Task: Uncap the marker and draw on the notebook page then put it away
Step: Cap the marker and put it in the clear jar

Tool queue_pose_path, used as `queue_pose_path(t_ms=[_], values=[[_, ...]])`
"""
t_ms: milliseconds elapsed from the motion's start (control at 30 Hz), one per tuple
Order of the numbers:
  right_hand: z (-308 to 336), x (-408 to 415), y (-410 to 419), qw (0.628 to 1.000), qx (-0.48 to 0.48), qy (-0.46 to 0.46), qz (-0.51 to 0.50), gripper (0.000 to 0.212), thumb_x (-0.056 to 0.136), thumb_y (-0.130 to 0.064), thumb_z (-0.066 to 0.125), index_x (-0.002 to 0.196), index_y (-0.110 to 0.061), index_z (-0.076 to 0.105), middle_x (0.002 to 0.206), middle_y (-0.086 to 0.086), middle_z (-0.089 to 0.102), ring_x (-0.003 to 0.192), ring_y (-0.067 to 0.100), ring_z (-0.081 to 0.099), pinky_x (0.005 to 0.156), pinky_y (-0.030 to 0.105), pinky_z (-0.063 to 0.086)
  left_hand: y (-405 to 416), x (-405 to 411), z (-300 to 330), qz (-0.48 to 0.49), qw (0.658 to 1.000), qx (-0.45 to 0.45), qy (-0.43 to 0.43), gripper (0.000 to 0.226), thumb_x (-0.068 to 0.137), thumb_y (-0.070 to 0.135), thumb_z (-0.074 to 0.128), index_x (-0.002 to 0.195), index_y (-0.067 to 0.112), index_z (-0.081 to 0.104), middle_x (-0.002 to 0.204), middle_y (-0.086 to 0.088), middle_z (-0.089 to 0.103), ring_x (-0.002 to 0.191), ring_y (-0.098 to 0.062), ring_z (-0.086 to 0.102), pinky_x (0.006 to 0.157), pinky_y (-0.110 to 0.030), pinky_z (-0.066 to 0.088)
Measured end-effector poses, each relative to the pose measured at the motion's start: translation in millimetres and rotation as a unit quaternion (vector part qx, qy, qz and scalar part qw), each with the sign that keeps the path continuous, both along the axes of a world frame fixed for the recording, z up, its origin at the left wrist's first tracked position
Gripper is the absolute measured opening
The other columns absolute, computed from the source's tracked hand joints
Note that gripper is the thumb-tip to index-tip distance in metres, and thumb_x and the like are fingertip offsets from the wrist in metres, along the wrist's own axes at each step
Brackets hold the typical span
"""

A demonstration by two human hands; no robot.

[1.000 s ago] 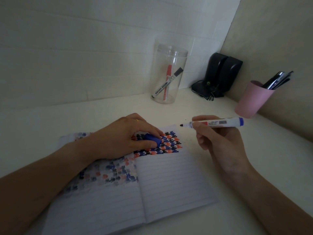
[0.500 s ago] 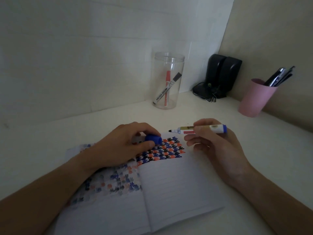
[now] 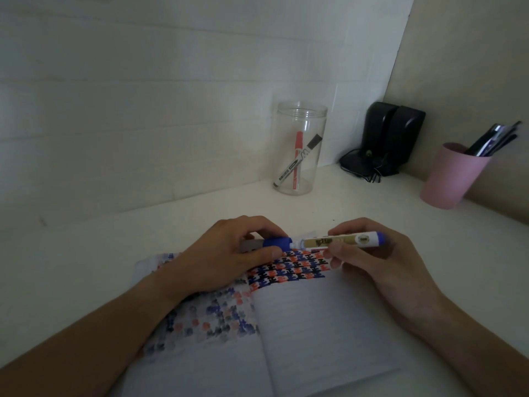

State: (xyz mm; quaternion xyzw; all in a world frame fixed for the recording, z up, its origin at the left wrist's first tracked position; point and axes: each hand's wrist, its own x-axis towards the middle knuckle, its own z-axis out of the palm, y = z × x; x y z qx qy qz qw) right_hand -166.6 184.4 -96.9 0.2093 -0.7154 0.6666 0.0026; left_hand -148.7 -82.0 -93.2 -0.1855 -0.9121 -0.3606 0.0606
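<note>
Above notebook [image 3: 315, 325], L hand [image 3: 229, 253] w/ blue cap [image 3: 277, 242] now meets marker [image 3: 343, 241] gripped by R hand [image 3: 380, 262].

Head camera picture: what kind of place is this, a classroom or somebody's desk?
Most likely somebody's desk in a corner, at home or in a study nook. An open lined notebook lies on the white desktop, with a clear jar of markers and a pink cup of pens by the wall.

- Dim, even light throughout.
- White panelled wall [image 3: 143, 96] across upper left and centre of frame.
- Beige wall [image 3: 472, 53] at upper right, meeting it in a corner.
- White desk [image 3: 86, 253] below, spanning the frame.
</note>
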Motion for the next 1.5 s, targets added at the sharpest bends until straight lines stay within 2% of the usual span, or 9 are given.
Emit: queue_pose_path(t_ms=[133, 233, 467, 767, 867, 967, 1267, 1400, 1500], values=[[-1.1, 0.8, -0.1, 0.999, 0.015, 0.023, 0.017, 0.016, 0.080, -0.012, 0.078, 0.096, -0.009, 0.078, 0.096, 0.003, 0.080, 0.088, 0.010, 0.076, 0.060, 0.015, 0.058, 0.7, 1.6, 2.1, -0.006, 1.000, 0.000, 0.024, 0.024, 0.090, 0.045, 0.065, 0.114, 0.042, 0.064, 0.111, 0.024, 0.069, 0.108, 0.005, 0.060, 0.089, -0.015, 0.045], [-1.3, 0.0, -1.0, 0.999, 0.020, 0.036, 0.013, 0.017, 0.081, -0.007, 0.078, 0.098, -0.007, 0.078, 0.096, 0.002, 0.080, 0.086, 0.007, 0.076, 0.060, 0.013, 0.057, -0.6, 3.8, 5.3, 0.008, 0.997, -0.012, 0.070, 0.025, 0.087, 0.046, 0.068, 0.112, 0.045, 0.064, 0.108, 0.027, 0.068, 0.107, 0.003, 0.060, 0.089, -0.016, 0.044], [0.6, 1.2, -2.4, 0.999, 0.006, 0.039, -0.002, 0.027, 0.072, -0.021, 0.078, 0.094, -0.006, 0.079, 0.090, -0.003, 0.081, 0.084, 0.006, 0.076, 0.058, 0.012, 0.056, 1.8, 7.5, 12.0, 0.021, 0.993, -0.029, 0.115, 0.029, 0.084, 0.043, 0.072, 0.112, 0.038, 0.070, 0.100, 0.034, 0.063, 0.106, 0.002, 0.059, 0.086, -0.010, 0.041], [0.7, 2.8, -2.2, 0.998, 0.017, 0.047, 0.023, 0.023, 0.075, -0.013, 0.080, 0.097, -0.008, 0.079, 0.091, -0.004, 0.081, 0.088, 0.008, 0.076, 0.063, 0.014, 0.059, 6.6, 11.6, 16.3, 0.004, 0.990, -0.051, 0.129, 0.035, 0.083, 0.053, 0.064, 0.114, 0.037, 0.071, 0.096, 0.040, 0.057, 0.102, 0.004, 0.058, 0.082, -0.006, 0.041], [2.1, 3.4, -2.2, 0.998, 0.006, 0.042, 0.035, 0.023, 0.075, -0.009, 0.079, 0.097, -0.010, 0.080, 0.092, -0.006, 0.082, 0.090, 0.007, 0.077, 0.064, 0.014, 0.060, 8.6, 14.4, 18.3, -0.005, 0.990, -0.041, 0.131, 0.039, 0.082, 0.054, 0.061, 0.113, 0.034, 0.072, 0.097, 0.031, 0.065, 0.097, 0.001, 0.062, 0.083, -0.008, 0.044], [3.9, 5.2, -1.8, 0.998, 0.012, 0.043, 0.032, 0.023, 0.074, -0.012, 0.080, 0.097, -0.011, 0.081, 0.088, -0.004, 0.083, 0.079, 0.004, 0.076, 0.060, 0.013, 0.058, 10.2, 17.3, 21.4, -0.016, 0.989, -0.031, 0.145, 0.040, 0.082, 0.052, 0.062, 0.112, 0.029, 0.074, 0.096, 0.024, 0.068, 0.090, 0.000, 0.064, 0.081, -0.008, 0.046], [6.6, 6.0, -2.5, 0.999, -0.009, -0.003, 0.041, 0.024, 0.078, -0.019, 0.077, 0.095, -0.003, 0.082, 0.081, 0.022, 0.079, 0.066, 0.019, 0.071, 0.062, 0.023, 0.060, 15.6, 23.7, 26.9, -0.043, 0.979, -0.013, 0.198, 0.034, 0.083, 0.037, 0.070, 0.111, 0.018, 0.076, 0.094, 0.010, 0.073, 0.083, -0.006, 0.067, 0.079, -0.010, 0.049], [10.4, 8.8, -6.9, 0.998, -0.026, -0.018, 0.053, 0.025, 0.074, -0.020, 0.079, 0.090, 0.000, 0.077, 0.077, 0.011, 0.081, 0.065, 0.011, 0.072, 0.057, 0.018, 0.055, 15.4, 18.9, 24.6, -0.033, 0.973, -0.026, 0.226, 0.034, 0.088, 0.035, 0.066, 0.117, 0.019, 0.072, 0.105, 0.011, 0.070, 0.093, -0.003, 0.064, 0.085, -0.010, 0.047], [11.2, 10.2, -9.9, 0.996, -0.016, -0.029, 0.077, 0.020, 0.071, -0.017, 0.080, 0.086, -0.005, 0.075, 0.079, 0.004, 0.082, 0.072, 0.012, 0.077, 0.062, 0.015, 0.055, 13.1, 13.0, 18.6, -0.027, 0.969, -0.048, 0.242, 0.036, 0.094, 0.030, 0.062, 0.130, 0.024, 0.065, 0.119, 0.005, 0.067, 0.107, -0.007, 0.061, 0.092, -0.017, 0.049]])
